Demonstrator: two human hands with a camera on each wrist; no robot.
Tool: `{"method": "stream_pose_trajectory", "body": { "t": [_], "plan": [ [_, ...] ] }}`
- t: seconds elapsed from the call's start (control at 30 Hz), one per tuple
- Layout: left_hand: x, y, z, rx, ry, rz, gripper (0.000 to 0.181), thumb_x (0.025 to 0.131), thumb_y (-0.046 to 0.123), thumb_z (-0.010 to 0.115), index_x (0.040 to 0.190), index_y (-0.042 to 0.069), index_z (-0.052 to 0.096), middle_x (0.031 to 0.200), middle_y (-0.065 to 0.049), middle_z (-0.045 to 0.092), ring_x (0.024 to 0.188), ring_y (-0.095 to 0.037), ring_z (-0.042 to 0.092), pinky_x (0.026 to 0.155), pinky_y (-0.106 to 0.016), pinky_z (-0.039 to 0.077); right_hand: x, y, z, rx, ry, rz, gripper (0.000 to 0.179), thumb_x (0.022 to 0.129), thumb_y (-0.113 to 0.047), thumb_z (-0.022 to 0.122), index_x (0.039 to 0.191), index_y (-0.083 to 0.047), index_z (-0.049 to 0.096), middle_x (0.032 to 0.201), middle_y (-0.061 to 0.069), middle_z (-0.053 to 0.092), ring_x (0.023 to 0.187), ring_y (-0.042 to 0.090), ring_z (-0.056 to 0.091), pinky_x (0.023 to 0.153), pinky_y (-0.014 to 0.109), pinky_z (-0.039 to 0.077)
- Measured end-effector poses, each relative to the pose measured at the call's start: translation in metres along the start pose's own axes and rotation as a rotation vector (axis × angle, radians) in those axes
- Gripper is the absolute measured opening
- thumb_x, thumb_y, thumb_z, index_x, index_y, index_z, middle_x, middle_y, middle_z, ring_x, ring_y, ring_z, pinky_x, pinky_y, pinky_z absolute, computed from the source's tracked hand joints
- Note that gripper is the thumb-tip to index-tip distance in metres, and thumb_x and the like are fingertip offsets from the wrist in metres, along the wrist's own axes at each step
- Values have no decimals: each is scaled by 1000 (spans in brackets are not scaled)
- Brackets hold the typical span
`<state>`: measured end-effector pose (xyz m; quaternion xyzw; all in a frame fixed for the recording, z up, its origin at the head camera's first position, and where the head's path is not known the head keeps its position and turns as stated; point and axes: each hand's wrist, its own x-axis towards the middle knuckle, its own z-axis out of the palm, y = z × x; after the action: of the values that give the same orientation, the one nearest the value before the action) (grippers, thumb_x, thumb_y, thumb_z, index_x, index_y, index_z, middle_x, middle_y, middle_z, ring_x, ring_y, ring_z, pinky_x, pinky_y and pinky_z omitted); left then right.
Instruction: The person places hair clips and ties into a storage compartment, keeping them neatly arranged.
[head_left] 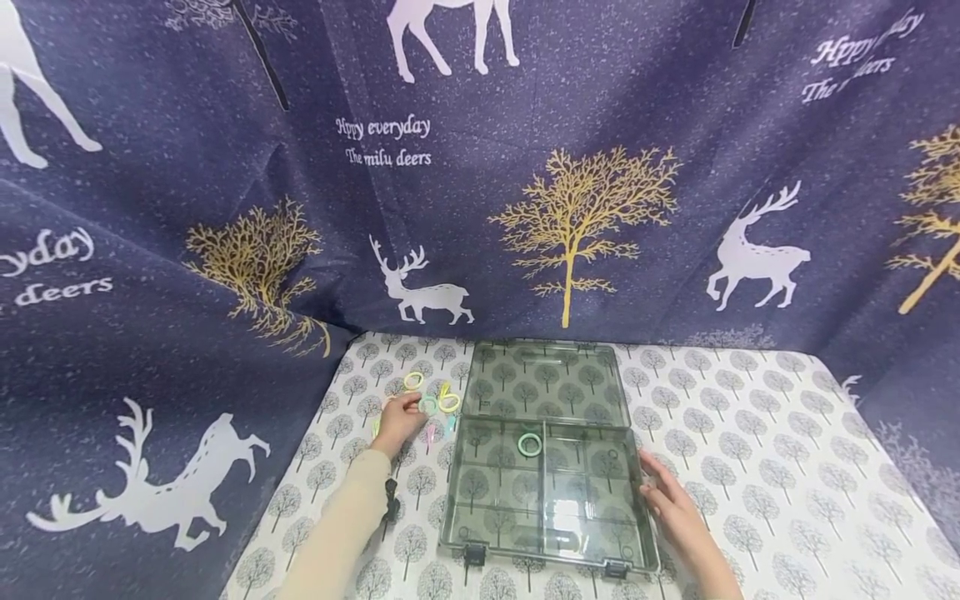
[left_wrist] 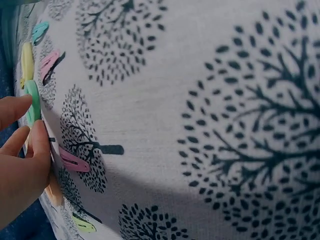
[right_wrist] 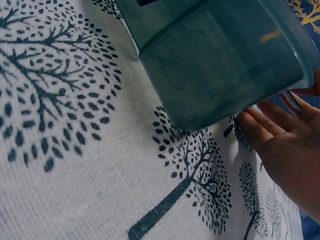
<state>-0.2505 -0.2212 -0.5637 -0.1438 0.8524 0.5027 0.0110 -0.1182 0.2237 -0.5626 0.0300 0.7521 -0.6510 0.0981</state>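
My left hand [head_left: 399, 423] pinches a green hair ring [left_wrist: 33, 101] between thumb and fingers, at the left of the table. Around it lie a yellow hair ring [head_left: 413, 381], another yellow ring [head_left: 448, 402], a pink hair clip [head_left: 431, 435] and a teal clip [head_left: 452, 423]. In the left wrist view a second pink clip [left_wrist: 74, 161] and a lime clip [left_wrist: 83, 224] show below the hand. My right hand [head_left: 672, 502] rests its fingers against the right side of a clear greenish plastic box [head_left: 543, 500]. One green ring [head_left: 529, 445] sits inside the box's left compartment.
The box's lid [head_left: 547, 382] lies opened back behind it. Two dark latches, including the left latch [head_left: 475, 554], stick out at the front edge. A divider [head_left: 543, 483] splits the box. Dark blue deer-print cloth [head_left: 465, 208] hangs behind the tree-print tablecloth [head_left: 720, 433].
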Motion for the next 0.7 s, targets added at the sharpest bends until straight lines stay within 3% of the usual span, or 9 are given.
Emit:
{"method": "stream_pose_trajectory", "body": {
  "t": [0.2, 0.4, 0.6, 0.7],
  "plan": [
    [1, -4, 3, 87, -39, 93, 47, 79, -4, 70, 125, -5, 59, 89, -9, 52, 73, -12, 47, 65, -23, 50, -2, 0, 0, 8, 0, 21, 56, 99, -12, 45, 151, -6, 23, 156, 23, 15, 142, 47, 6, 115, 59, 14],
    [-1, -3, 4, 85, -38, 137, 38, 78, -7, 70, 115, -10, 60, 90, -14, 54, 74, -16, 51, 64, -28, 54, -2, 0, 0, 3, 3, 29, 56, 99, -12, 45, 151, -7, 23, 156, 23, 15, 142, 47, 6, 115, 60, 13],
    [-4, 2, 2, 73, -27, 125, 29, 79, -7, 69, 107, -8, 59, 97, -21, 58, 86, -27, 60, 70, -36, 58, 0, 1, 0, -10, 9, 4, 56, 99, -10, 45, 151, -5, 23, 156, 23, 17, 141, 46, 10, 114, 59, 18],
    [-3, 3, 2, 75, -18, 116, 28, 80, -7, 68, 106, -8, 59, 93, -18, 58, 82, -25, 59, 68, -34, 57, -1, 1, 0, -13, 13, 1, 56, 99, -10, 45, 150, -5, 24, 155, 23, 17, 141, 47, 11, 114, 59, 19]
  ]
}}
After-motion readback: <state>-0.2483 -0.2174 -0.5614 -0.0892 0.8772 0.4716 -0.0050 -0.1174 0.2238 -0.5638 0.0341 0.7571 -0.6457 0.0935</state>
